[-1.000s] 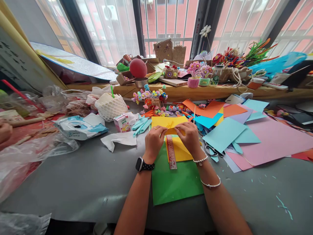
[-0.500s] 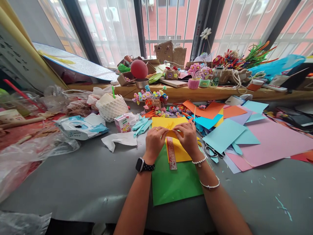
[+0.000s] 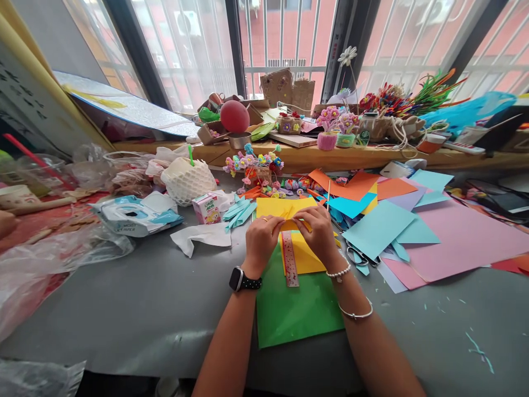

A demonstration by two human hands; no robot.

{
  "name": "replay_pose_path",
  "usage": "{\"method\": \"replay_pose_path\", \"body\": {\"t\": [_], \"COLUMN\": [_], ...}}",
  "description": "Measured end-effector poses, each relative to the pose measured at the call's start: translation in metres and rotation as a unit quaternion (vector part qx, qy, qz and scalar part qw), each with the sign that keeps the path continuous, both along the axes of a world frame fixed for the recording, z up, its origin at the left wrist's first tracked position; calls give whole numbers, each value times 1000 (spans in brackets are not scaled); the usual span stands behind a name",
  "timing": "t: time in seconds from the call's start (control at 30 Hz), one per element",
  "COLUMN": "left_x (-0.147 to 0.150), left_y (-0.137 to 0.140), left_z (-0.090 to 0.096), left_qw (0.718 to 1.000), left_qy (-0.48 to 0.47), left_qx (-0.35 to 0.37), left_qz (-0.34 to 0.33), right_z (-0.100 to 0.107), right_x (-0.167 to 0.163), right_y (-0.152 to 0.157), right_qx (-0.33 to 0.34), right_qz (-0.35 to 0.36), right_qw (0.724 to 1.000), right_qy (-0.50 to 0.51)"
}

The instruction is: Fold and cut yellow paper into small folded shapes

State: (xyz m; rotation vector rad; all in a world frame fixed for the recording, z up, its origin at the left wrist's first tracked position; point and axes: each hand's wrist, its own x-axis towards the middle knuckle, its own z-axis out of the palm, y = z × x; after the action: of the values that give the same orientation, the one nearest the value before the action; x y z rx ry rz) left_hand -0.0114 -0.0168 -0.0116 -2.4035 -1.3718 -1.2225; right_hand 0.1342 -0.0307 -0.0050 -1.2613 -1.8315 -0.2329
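Note:
Between my fingertips is a small piece of yellow paper [image 3: 291,224], pinched from both sides. My left hand [image 3: 264,240], with a watch at its wrist, closes on the left end. My right hand [image 3: 317,234], with a beaded bracelet, grips the right end. Beneath them lie yellow sheets [image 3: 306,256] on a larger green sheet [image 3: 300,311]. A patterned ruler [image 3: 290,262] rests on the yellow paper, pointing toward me. Some narrow yellow strips [image 3: 288,210] lie just beyond my fingers. How the pinched paper is folded is hidden by my fingers.
On the right, scissors [image 3: 359,257] lie partly under light blue paper [image 3: 380,227], beside a big pink sheet [image 3: 467,237]. Leftward are light blue strips [image 3: 240,212], a small box [image 3: 207,209], tissue [image 3: 202,237] and a wipes pack [image 3: 134,216]. Another person's hand [image 3: 6,223] shows at the left edge.
My hands keep nearly the same place and pinch on the yellow paper. Another person's hand has come into view at the far left edge.

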Motion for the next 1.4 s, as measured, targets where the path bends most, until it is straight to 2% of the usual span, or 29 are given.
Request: {"method": "replay_pose_path", "body": {"t": [0.13,0.23,0.3,0.4,0.5,0.57,0.67,0.83,0.9,0.97,1.07,1.2,1.4], "left_x": [-2,-4,-4,-3,-1,0,1,-3,-5,-4,-1,0,-2], "left_y": [1,1,0,-1,-1,-2,-2,0,0,1,0,-1,-1], "left_z": [-2,-2,-2,0,1,1,0,0,1,2,2,0,1], "left_qw": [999,998,998,999,999,999,996,984,985,993,999,1000,994], "left_qy": [-7,-14,-16,1,8,4,-10,-81,-91,-68,-19,-16,-85], "left_qx": [21,26,26,23,30,40,47,42,53,57,28,-11,-44], "left_qz": [40,49,52,35,10,24,79,156,137,81,17,18,55], "right_z": [-6,-8,-6,-2,0,0,0,-2,-1,0,2,0,-5], "right_x": [13,22,21,9,-2,-5,-4,3,5,5,4,7,26], "right_y": [5,8,6,2,-1,-2,-2,0,0,0,0,2,8], "right_qx": [9,10,21,40,25,19,18,12,13,15,17,13,26], "right_qz": [-141,-204,-174,-93,-45,-42,-47,-64,-59,-34,-1,-25,-127], "right_qw": [989,975,980,994,999,999,999,998,998,999,1000,1000,990], "right_qy": [34,83,93,35,-3,-6,-6,-4,-4,-12,-21,-4,53]}}
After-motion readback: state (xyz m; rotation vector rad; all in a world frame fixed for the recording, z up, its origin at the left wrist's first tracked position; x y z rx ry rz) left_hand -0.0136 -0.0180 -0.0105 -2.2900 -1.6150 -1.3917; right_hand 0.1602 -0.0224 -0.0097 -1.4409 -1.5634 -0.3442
